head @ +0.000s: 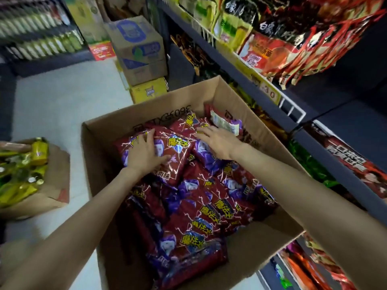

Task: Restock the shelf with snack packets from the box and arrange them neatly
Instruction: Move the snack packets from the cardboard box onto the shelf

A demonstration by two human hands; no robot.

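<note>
A large open cardboard box [278,239] stands on the floor in front of me, filled with several red-and-purple snack packets [201,204]. My left hand [145,152] lies flat, fingers spread, on a packet [173,160] at the far left of the pile. My right hand [215,141] rests palm down with fingers apart on the neighbouring packets, beside a packet turned white side up [225,123]. Neither hand has closed round a packet. The shelf [270,114] rises to the right of the box, stocked with other red and green packets.
A smaller open carton of yellow-green packets [23,172] sits on the floor at left. Stacked cartons [138,49] stand behind the big box. A drinks cooler [39,34] is at the far left. Light floor [62,101] lies between them.
</note>
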